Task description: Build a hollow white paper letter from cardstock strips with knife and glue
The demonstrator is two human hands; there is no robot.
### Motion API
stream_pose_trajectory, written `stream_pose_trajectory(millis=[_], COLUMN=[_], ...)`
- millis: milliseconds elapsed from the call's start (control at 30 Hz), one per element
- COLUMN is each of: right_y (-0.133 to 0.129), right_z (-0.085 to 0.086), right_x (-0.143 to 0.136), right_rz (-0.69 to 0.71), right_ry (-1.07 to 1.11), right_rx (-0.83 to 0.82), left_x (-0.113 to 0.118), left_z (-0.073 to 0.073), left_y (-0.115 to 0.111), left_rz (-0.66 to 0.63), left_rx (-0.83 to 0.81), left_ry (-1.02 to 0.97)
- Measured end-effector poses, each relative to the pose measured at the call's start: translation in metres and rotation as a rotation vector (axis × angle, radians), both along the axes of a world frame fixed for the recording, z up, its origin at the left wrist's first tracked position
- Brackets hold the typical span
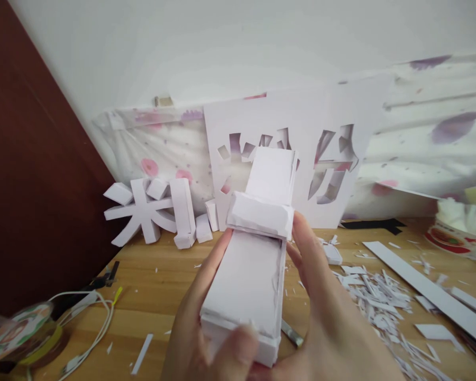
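Observation:
A white foam-board piece, long and box-like with a raised crossbar near its middle, is held up in front of me between both hands. My left hand grips its left side, with a thumb across the near end. On the right side, the fingers of my right hand press close to the crossbar. Behind it stands a large white board with character-shaped cutouts. A metal tool, partly hidden by the right hand, lies on the table beneath.
White 3D character parts stand at the back left. Paper scraps and a long white strip lie at right, near a paper bowl. At left are a white cable and tape rolls.

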State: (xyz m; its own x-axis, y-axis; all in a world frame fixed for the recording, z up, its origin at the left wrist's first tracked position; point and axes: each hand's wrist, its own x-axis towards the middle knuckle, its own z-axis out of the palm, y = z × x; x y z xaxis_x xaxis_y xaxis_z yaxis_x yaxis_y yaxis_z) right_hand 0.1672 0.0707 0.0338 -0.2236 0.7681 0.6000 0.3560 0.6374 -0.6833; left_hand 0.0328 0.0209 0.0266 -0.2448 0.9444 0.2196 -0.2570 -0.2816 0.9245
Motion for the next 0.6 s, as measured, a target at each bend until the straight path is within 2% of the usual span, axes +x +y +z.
stream_pose_trajectory(millis=[67,133,233,367,500,600], right_y=[-0.001,-0.001,-0.002,-0.004,-0.006,-0.006], right_z=[0.004,0.004,-0.001,-0.006,0.002,0.004], right_x=[-0.004,-0.006,-0.004,-0.001,-0.013,-0.018], right_rz=[-0.006,-0.029,-0.044,-0.072,-0.103,-0.116], right_ry=[0.009,0.023,0.002,-0.068,-0.078,-0.007], right_rx=[0.019,0.032,0.06,0.152,0.218,0.156], left_x=[-0.002,-0.002,0.001,0.007,0.008,0.005], left_z=[-0.003,-0.006,-0.005,-0.002,-0.002,-0.001], left_y=[0.001,0.002,0.004,0.005,0.002,0.002], left_rz=[0.026,0.009,-0.061,-0.052,-0.04,-0.071], left_rx=[-0.024,-0.062,-0.077,-0.052,-0.099,-0.11], left_ry=[0.037,-0.011,-0.136,-0.134,-0.146,-0.2])
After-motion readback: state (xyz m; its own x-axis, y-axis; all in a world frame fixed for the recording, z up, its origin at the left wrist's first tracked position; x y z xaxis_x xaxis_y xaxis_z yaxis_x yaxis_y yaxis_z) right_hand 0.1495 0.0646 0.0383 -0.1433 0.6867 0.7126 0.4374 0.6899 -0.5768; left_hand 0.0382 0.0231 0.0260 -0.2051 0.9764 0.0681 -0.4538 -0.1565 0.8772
